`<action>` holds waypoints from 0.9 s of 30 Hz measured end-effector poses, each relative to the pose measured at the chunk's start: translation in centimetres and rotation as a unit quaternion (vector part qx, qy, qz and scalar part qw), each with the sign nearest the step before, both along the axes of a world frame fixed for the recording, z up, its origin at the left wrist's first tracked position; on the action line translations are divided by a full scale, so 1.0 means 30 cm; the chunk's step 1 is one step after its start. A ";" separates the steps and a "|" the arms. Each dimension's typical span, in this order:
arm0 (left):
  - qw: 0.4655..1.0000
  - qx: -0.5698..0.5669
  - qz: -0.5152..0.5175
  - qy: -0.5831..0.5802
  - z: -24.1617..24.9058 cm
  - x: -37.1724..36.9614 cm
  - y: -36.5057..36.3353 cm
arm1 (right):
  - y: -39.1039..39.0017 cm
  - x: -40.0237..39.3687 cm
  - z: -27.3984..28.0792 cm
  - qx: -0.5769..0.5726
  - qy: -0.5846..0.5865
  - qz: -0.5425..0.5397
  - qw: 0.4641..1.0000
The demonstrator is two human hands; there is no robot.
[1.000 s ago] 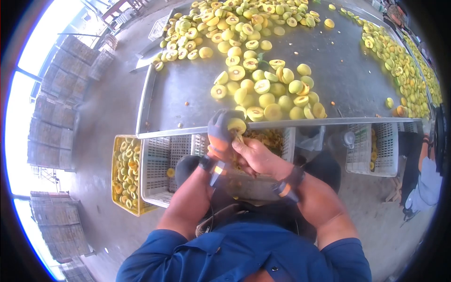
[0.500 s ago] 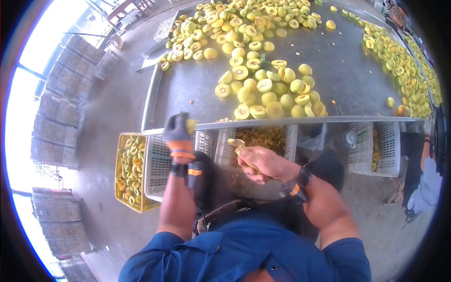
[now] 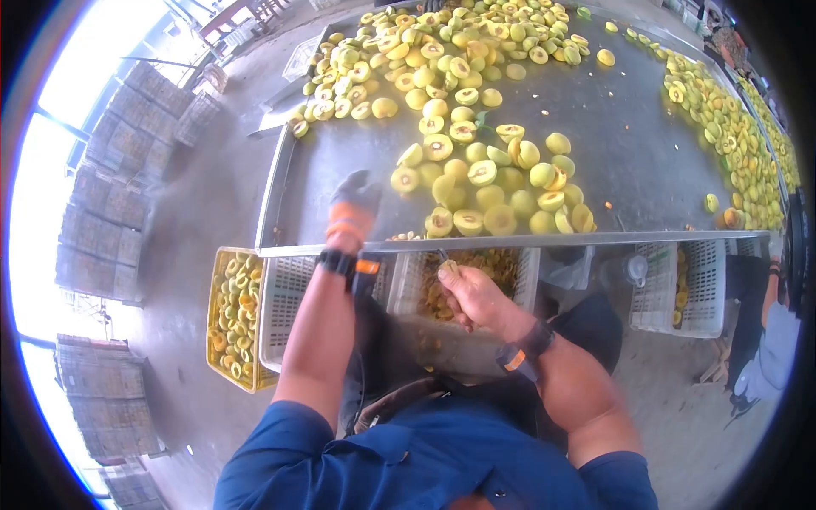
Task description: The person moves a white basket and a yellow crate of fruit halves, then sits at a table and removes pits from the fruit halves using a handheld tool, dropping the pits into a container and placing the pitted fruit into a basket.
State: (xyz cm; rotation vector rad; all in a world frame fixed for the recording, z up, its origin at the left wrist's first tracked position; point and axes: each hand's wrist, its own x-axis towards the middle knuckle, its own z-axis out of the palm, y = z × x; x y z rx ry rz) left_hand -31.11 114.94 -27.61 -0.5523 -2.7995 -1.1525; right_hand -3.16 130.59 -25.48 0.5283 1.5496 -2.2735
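L hand (image 3: 355,197) now over tbl (image 3: 325,170), rim (image 3: 510,241) btwn it & white crate (image 3: 284,297).

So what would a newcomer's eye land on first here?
Probably the mass of yellow-green halved fruit strewn over the metal table, thickest at its far side. Then the grey-and-orange gloved left hand, blurred above the table's near edge, against the bare right hand gripping a small tool. Lower left, a bright yellow crate of fruit stands out.
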 end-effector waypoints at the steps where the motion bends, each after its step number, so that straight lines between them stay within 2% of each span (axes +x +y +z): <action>1: 0.998 -0.007 -0.008 -0.069 -0.053 -0.048 0.062 | 0.005 -0.007 -0.002 0.003 0.007 -0.007 1.000; 4: 0.978 -0.123 -0.106 -0.133 -0.070 -0.103 0.192 | 0.012 -0.023 0.000 0.016 0.014 -0.022 1.000; 5: 0.982 -0.114 -0.103 -0.109 -0.079 -0.101 0.199 | 0.017 -0.033 0.005 0.024 0.009 -0.021 0.999; 6: 0.982 -0.079 -0.096 -0.140 -0.096 -0.107 0.194 | 0.022 -0.041 0.008 0.032 0.005 -0.020 0.999; 9: 0.974 0.027 -0.069 -0.214 -0.150 -0.119 0.139 | 0.023 -0.063 0.012 0.153 0.101 -0.036 0.982; 12: 0.942 0.151 -0.074 -0.290 0.049 0.080 0.122 | 0.023 -0.085 -0.005 0.305 0.200 -0.100 0.926; 14: 0.944 0.150 -0.111 -0.272 0.147 0.215 0.121 | 0.029 -0.088 0.041 0.324 0.195 -0.098 0.921; 18: 0.919 0.223 -0.114 -0.303 0.225 0.413 0.144 | 0.035 -0.082 0.060 0.391 0.168 -0.091 0.900; 19: 0.927 0.208 -0.108 -0.292 0.211 0.424 0.142 | 0.035 -0.077 0.061 0.406 0.176 -0.094 0.892; 22: 0.941 0.181 -0.115 -0.261 0.158 0.435 0.119 | 0.028 -0.057 0.043 0.436 0.177 -0.096 0.877; 25: 0.961 0.140 -0.122 -0.204 0.116 0.449 0.116 | 0.019 -0.036 0.013 0.424 0.179 -0.079 0.884; 27: 0.960 0.135 -0.141 -0.200 0.113 0.453 0.108 | 0.028 -0.033 -0.007 0.346 0.213 -0.080 0.910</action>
